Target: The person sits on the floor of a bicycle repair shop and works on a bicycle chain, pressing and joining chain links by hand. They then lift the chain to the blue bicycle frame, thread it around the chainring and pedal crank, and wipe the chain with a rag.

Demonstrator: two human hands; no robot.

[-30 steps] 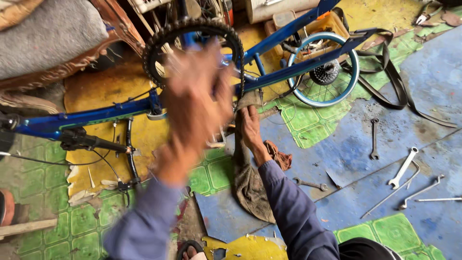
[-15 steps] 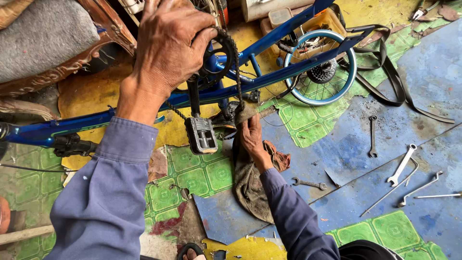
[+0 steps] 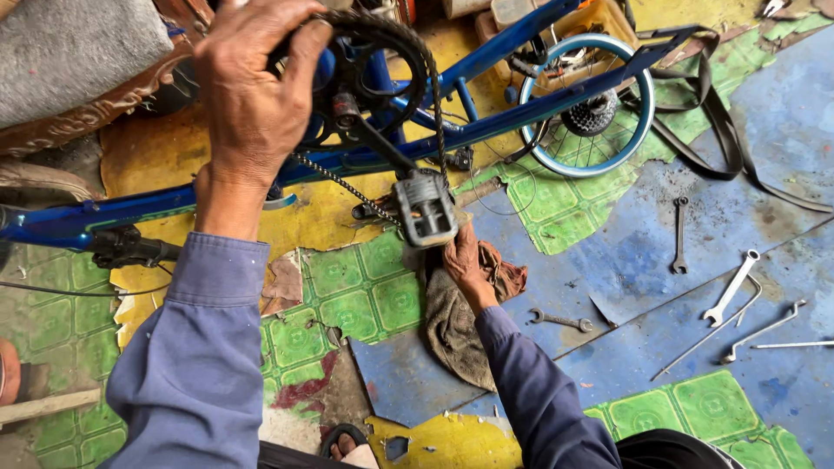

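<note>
On the patched green-and-blue floor (image 3: 764, 174), the left hand (image 3: 252, 95) had risen to clamp the chainring (image 3: 365, 65), while the right hand (image 3: 465, 265) stayed gripping a rag (image 3: 452, 326) below the newly swung-down pedal (image 3: 426, 207) mid-floor.

Left hand (image 3: 252, 95): a second ago a blur in front of the chainring (image 3: 365, 74), now I grip its upper rim firmly. Crank arm (image 3: 378, 143): swings down. Pedal (image 3: 427, 208): drops just above my right hand (image 3: 465, 265), almost touching.

A bicycle repair workshop. A blue bicycle frame (image 3: 521, 113) lies on the worn floor (image 3: 625, 260). Wrenches (image 3: 731, 287) are scattered at three o'clock.
</note>
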